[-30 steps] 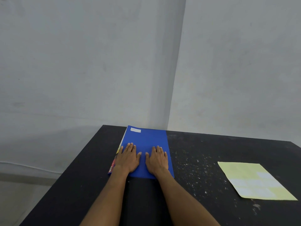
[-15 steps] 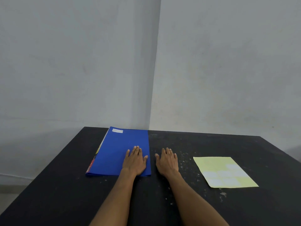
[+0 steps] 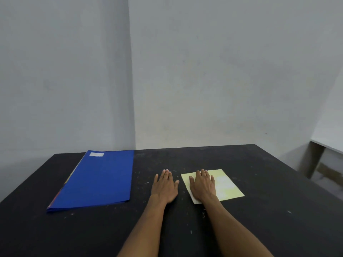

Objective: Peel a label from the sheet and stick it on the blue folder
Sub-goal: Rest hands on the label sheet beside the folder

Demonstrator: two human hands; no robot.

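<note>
The blue folder (image 3: 98, 179) lies closed on the left of the black table (image 3: 259, 219), with one white label (image 3: 96, 154) stuck near its far left corner. The pale yellow label sheet (image 3: 225, 184) lies to the right of centre. My right hand (image 3: 202, 185) rests flat on the sheet's left part, fingers spread, holding nothing. My left hand (image 3: 164, 186) lies flat on the bare table between folder and sheet, fingers apart.
Coloured paper edges (image 3: 57, 196) stick out along the folder's left side. White specks dot the tabletop. Grey walls meet in a corner behind the table. A light shelf or bench (image 3: 326, 158) stands past the table's right edge.
Both hands have slid right: the left hand came off the folder onto the bare table, the right hand moved from the table onto the label sheet. The view panned right too.
</note>
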